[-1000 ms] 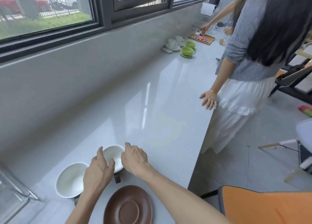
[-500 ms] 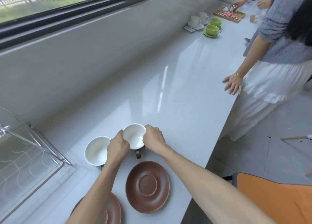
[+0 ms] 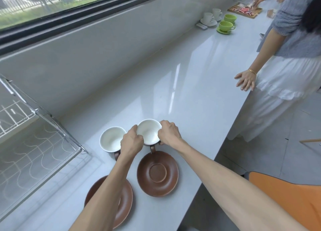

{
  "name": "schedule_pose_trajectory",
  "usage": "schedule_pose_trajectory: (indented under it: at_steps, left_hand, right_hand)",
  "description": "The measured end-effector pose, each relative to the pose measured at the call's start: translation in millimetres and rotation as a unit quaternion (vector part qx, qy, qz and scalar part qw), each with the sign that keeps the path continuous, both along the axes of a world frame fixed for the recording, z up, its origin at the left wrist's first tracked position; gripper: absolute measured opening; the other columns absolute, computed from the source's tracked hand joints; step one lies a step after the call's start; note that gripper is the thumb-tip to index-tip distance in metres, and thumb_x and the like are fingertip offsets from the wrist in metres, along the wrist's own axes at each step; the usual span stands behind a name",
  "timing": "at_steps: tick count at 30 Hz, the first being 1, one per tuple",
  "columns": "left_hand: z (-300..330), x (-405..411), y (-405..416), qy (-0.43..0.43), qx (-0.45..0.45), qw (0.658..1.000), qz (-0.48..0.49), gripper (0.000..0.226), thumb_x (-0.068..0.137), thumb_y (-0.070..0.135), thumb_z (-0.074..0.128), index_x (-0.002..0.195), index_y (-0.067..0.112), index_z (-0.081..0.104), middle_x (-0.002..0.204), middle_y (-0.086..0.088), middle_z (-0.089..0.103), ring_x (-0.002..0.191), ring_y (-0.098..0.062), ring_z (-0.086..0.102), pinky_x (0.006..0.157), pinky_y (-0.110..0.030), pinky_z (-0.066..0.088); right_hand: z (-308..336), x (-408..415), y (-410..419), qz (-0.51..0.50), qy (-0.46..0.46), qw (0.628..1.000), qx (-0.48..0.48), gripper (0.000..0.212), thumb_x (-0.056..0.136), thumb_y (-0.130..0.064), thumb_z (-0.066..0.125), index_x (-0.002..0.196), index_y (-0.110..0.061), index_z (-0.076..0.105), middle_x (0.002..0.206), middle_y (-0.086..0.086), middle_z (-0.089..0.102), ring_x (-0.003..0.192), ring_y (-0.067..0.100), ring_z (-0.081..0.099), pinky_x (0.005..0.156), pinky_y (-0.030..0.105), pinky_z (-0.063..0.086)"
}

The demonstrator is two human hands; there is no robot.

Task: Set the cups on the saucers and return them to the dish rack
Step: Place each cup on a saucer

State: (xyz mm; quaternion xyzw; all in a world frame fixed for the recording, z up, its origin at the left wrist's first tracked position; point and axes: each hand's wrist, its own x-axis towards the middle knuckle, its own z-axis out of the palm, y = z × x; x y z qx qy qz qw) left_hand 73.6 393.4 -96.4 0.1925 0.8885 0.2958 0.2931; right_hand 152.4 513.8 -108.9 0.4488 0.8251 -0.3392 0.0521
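Two brown cups with white insides stand side by side on the grey counter. My left hand (image 3: 131,143) and my right hand (image 3: 169,133) both grip the rim of the right cup (image 3: 149,131), one on each side; its brown handle points toward me. The left cup (image 3: 111,141) stands free beside my left hand. A brown saucer (image 3: 157,173) lies just in front of the held cup. A second brown saucer (image 3: 124,198) lies nearer me, partly hidden under my left forearm. The wire dish rack (image 3: 37,143) sits at the left.
Another person stands at the counter's right edge with a hand (image 3: 245,79) resting on it. Far along the counter are white cups (image 3: 209,18), green cups on saucers (image 3: 225,26) and a wooden tray (image 3: 245,10). An orange chair (image 3: 286,197) is at my right.
The view has tilted down and left, bringing the dish rack and both saucers into sight. Both hands stay closed on the right cup's rim.
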Motion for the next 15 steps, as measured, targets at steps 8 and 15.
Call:
schedule_pose_trajectory:
  at_steps: [8,15]
  left_hand:
    - [9,32,-30,-0.033,0.036,0.999,0.012,0.057,0.082,0.020,0.044,0.139,0.016,0.049,0.119,-0.016,0.062,0.101,-0.041,0.068,0.093,-0.047,0.056]
    - [12,57,-54,-0.058,0.025,0.998,0.002,0.072,0.073,0.030,0.041,0.143,0.018,0.045,0.125,-0.015,0.065,0.102,-0.040,0.069,0.096,-0.046,0.054]
  right_hand:
    - [2,33,-22,0.004,-0.003,1.000,0.013,0.038,0.077,0.003,0.036,0.106,-0.003,0.060,0.091,0.019,0.071,0.072,0.036,0.072,0.073,0.039,0.060]
    - [-5,63,-44,-0.002,0.009,1.000,0.018,0.044,0.079,-0.002,0.036,0.116,-0.004,0.060,0.100,0.020,0.069,0.077,0.038,0.071,0.085,0.042,0.058]
